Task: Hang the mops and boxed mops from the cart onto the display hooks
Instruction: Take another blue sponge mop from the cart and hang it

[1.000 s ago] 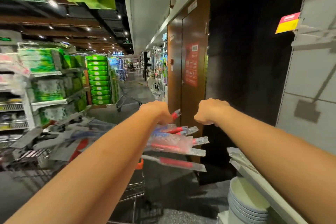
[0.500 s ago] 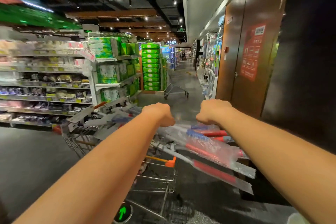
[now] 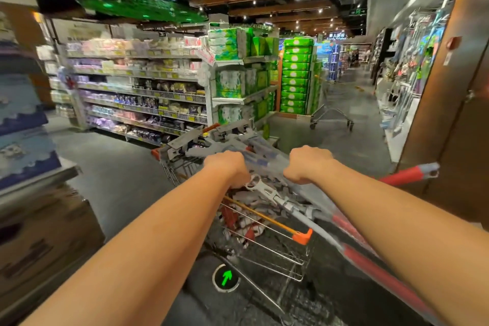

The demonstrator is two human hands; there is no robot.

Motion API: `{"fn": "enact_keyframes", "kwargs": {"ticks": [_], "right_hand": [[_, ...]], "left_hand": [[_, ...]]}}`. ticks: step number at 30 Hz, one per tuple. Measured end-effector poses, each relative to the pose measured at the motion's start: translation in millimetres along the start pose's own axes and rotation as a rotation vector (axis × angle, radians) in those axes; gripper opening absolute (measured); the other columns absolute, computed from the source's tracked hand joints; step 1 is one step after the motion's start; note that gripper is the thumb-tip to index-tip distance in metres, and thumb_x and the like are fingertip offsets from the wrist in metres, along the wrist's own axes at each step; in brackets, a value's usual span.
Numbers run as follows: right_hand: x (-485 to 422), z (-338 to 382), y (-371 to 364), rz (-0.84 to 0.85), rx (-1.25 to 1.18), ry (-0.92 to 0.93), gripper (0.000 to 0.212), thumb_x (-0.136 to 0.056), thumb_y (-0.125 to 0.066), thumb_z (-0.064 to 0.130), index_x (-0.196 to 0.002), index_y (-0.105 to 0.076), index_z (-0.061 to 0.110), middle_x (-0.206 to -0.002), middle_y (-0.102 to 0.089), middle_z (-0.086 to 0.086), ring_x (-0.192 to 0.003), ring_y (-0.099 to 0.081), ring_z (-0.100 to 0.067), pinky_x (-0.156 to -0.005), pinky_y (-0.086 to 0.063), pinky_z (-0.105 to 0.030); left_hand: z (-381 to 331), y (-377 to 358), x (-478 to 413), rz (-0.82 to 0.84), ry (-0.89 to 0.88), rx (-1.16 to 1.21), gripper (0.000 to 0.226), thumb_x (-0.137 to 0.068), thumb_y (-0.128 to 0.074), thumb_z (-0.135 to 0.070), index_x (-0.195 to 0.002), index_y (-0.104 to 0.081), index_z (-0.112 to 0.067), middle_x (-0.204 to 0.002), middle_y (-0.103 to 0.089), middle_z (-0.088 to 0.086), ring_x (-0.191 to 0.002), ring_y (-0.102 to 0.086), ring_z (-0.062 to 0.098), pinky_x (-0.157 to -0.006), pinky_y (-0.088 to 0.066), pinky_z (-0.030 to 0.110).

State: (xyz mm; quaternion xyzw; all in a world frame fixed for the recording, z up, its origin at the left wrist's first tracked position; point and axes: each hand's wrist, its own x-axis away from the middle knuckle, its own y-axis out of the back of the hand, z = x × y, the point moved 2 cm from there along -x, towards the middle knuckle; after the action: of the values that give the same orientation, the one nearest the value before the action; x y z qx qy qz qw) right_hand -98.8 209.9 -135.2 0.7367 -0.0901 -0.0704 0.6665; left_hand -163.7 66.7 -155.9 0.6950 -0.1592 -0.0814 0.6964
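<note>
A wire shopping cart [image 3: 275, 249] with orange handle corners stands in front of me, loaded with grey mop heads [image 3: 211, 140] and red-and-white packs. My left hand [image 3: 227, 168] and my right hand [image 3: 308, 164] are both fisted over the cart on a bundle of plastic-wrapped mops [image 3: 267, 159]. Grey and red mop handles [image 3: 370, 264] run from my hands down to the lower right. One red handle end with a grey cap [image 3: 412, 173] sticks out to the right. A white plastic mop lever [image 3: 260, 186] shows between my forearms.
Stocked shelves [image 3: 137, 92] and green tissue stacks [image 3: 296, 74] line the aisle's left side. Cardboard boxes [image 3: 39, 235] sit close on my left. A second cart [image 3: 330, 114] stands down the aisle. A brown door [image 3: 455, 103] and hanging cleaning tools [image 3: 412, 61] fill the right. A green arrow [image 3: 226, 276] marks the floor.
My view has swung left, away from the dark wall and door. Both hands, still gripping the wrapped mops, now sit over the cart, with the handles trailing lower right.
</note>
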Motion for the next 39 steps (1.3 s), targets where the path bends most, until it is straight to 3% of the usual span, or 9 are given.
{"fn": "enact_keyframes", "kwargs": {"ticks": [2,6,9,12,15,18,23,34,39], "right_hand": [[-21.3,15.4,-3.1,0.002,0.001,0.026,0.016,-0.092,-0.044,0.027,-0.098,-0.05,0.013,-0.099,-0.055,-0.008,-0.087,-0.053,-0.028,-0.075,-0.042,-0.033],[-70.0,44.3,-6.5,0.001,0.004,0.04,0.02,-0.093,-0.046,0.031,-0.102,-0.054,0.014,-0.112,-0.06,-0.007,-0.089,-0.056,-0.027,-0.073,-0.042,-0.032],[-107.5,67.9,-7.9,0.016,0.007,0.028,0.02,-0.094,-0.045,0.029,-0.102,-0.055,0.013,-0.112,-0.06,-0.007,-0.085,-0.052,-0.025,-0.073,-0.041,-0.032],[-145.0,90.8,-7.8,0.009,0.005,0.021,0.037,-0.095,-0.044,0.036,-0.122,-0.055,0.013,-0.122,-0.058,-0.008,-0.102,-0.057,-0.027,-0.08,-0.042,-0.034],[-183.6,111.2,-12.8,0.019,-0.015,0.014,0.043,-0.097,-0.042,0.042,-0.127,-0.053,0.013,-0.127,-0.057,-0.007,-0.111,-0.056,-0.028,-0.08,-0.04,-0.034],[-216.3,126.9,-22.1,0.063,-0.041,0.015,0.042,-0.097,-0.043,0.04,-0.127,-0.053,0.013,-0.127,-0.057,-0.008,-0.11,-0.056,-0.028,-0.077,-0.04,-0.034],[-255.3,135.5,-33.1,0.078,-0.016,0.015,0.038,-0.095,-0.046,0.033,-0.126,-0.054,0.014,-0.129,-0.055,-0.009,-0.114,-0.055,-0.028,-0.081,-0.042,-0.034],[-364.2,131.6,-73.3,0.132,0.011,0.097,0.041,-0.096,-0.042,0.035,-0.129,-0.053,0.012,-0.135,-0.054,-0.009,-0.121,-0.053,-0.028,-0.097,-0.045,-0.037],[-416.8,136.6,-81.2,0.144,0.031,0.189,0.032,-0.088,-0.054,0.025,-0.116,-0.06,0.011,-0.119,-0.063,-0.01,-0.107,-0.059,-0.027,-0.081,-0.045,-0.034]], "left_hand": [[16.6,-2.4,-18.0,-0.008,0.047,-0.008,0.026,-0.092,-0.051,-0.038,-0.078,-0.053,-0.016,-0.079,-0.056,0.002,-0.077,-0.057,0.024,-0.065,-0.042,0.033],[49.8,0.0,-53.1,-0.034,0.062,-0.023,0.021,-0.094,-0.046,-0.036,-0.095,-0.053,-0.017,-0.082,-0.052,0.001,-0.081,-0.054,0.024,-0.069,-0.043,0.032],[73.4,1.8,-82.5,-0.036,0.045,-0.047,0.026,-0.093,-0.047,-0.041,-0.097,-0.056,-0.016,-0.086,-0.054,0.002,-0.085,-0.055,0.024,-0.074,-0.045,0.034],[97.3,2.5,-116.9,-0.041,0.037,-0.068,0.025,-0.094,-0.047,-0.032,-0.103,-0.06,-0.013,-0.093,-0.059,0.008,-0.092,-0.06,0.028,-0.079,-0.047,0.038],[121.1,-0.5,-152.9,-0.048,0.017,-0.088,0.026,-0.096,-0.045,-0.027,-0.105,-0.061,-0.009,-0.088,-0.059,0.008,-0.087,-0.06,0.027,-0.076,-0.048,0.038],[139.0,-6.3,-185.5,-0.04,0.021,-0.117,0.023,-0.096,-0.044,-0.03,-0.102,-0.058,-0.012,-0.08,-0.051,0.003,-0.084,-0.054,0.025,-0.072,-0.045,0.036],[152.3,-23.0,-224.6,-0.032,0.032,-0.123,0.028,-0.096,-0.044,-0.032,-0.113,-0.056,-0.014,-0.114,-0.059,0.007,-0.104,-0.056,0.028,-0.077,-0.041,0.037],[154.5,-50.4,-311.9,-0.019,0.092,-0.114,0.031,-0.096,-0.046,-0.035,-0.115,-0.056,-0.013,-0.116,-0.06,0.007,-0.104,-0.058,0.026,-0.077,-0.04,0.035],[155.7,-62.6,-351.4,-0.005,0.214,-0.056,0.036,-0.096,-0.047,-0.041,-0.116,-0.057,-0.013,-0.115,-0.06,0.006,-0.104,-0.057,0.024,-0.075,-0.039,0.034]]}}
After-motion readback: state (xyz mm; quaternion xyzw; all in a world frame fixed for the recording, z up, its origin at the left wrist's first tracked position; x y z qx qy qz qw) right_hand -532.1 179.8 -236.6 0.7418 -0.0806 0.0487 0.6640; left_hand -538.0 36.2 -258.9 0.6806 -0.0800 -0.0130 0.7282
